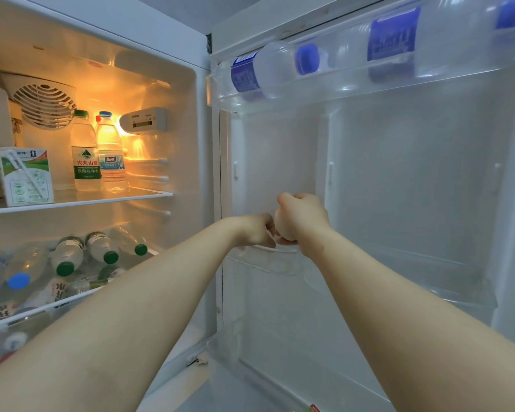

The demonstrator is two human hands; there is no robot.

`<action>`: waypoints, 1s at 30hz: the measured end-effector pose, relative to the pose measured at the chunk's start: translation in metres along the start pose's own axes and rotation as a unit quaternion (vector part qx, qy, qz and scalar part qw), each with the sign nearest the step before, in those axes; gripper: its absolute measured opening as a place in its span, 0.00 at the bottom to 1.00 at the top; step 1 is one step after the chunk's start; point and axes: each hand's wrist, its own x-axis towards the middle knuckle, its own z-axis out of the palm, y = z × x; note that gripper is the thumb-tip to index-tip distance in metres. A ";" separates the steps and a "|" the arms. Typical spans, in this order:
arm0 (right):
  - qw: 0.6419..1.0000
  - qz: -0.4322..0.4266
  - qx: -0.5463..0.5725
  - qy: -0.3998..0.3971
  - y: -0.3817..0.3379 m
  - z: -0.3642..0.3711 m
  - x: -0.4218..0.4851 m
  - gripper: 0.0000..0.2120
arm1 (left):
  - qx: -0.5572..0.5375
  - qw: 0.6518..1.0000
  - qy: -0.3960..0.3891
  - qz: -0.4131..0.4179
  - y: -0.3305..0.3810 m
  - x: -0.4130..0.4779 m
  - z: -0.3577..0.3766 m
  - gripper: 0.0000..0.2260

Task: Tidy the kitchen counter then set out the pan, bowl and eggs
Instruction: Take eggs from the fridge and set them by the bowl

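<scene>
I face an open fridge. My right hand (302, 217) is closed around a pale egg (283, 226), held just above the clear middle shelf of the fridge door (268, 260). My left hand (256, 230) is right beside it, fingers curled at the shelf's rim and touching the egg's left side. Whether the left hand holds anything of its own is hidden. Faint pale shapes, perhaps more eggs, show through the clear shelf wall. No pan or bowl is in view.
The door's top shelf (354, 84) holds water bottles lying on their sides. Inside the fridge, a milk carton (26, 175) and two upright water bottles (85, 151) stand on a glass shelf; several bottles (69, 255) lie below.
</scene>
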 end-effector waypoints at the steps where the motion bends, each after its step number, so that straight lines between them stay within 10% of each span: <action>1: 1.000 0.000 -0.001 -0.002 0.000 0.000 0.000 0.11 | -0.003 1.000 0.007 -0.009 -0.001 0.000 0.000 0.12; 19: 0.999 0.008 -0.020 -0.024 0.004 0.000 0.005 0.04 | -0.151 0.956 0.252 0.006 0.001 -0.023 0.004 0.03; 26: 0.999 -0.001 -0.031 -0.035 0.005 0.001 0.006 0.04 | -0.404 0.849 0.340 0.027 -0.003 -0.035 0.000 0.05; 30: 0.998 -0.034 -0.054 -0.026 0.006 0.002 0.006 0.05 | -0.604 0.710 0.361 -0.005 -0.002 -0.046 -0.003 0.05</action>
